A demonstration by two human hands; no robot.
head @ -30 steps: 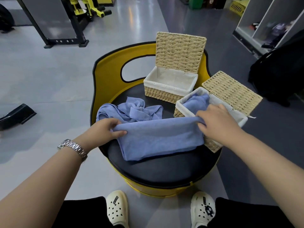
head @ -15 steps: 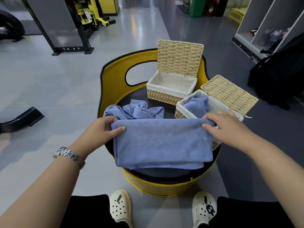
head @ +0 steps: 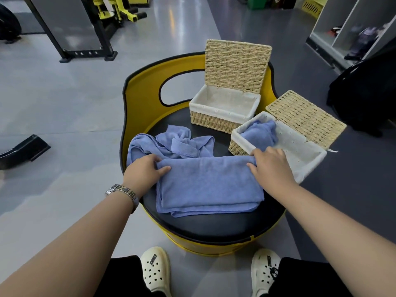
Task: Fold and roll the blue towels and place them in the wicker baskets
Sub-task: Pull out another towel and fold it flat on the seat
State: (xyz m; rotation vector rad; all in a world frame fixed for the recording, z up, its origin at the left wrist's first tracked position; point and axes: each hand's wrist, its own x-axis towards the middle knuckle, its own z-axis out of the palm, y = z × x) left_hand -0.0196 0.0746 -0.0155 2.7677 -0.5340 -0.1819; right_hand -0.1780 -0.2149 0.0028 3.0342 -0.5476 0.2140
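Left hand (head: pixel 144 170) pinches the towel's (head: pixel 209 185) far left corner, right hand (head: pixel 270 166) grips the far right one. The folded towel lies flat on the black seat (head: pixel 214 226), just before the near basket (head: pixel 308 163).

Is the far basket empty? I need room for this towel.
Empty. The far basket stands with its lid up, and only bare white lining shows inside.

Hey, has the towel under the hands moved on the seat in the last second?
Yes. The folded towel has been drawn toward the person: its near edge now lies closer to the seat's front rim, away from the crumpled towel.
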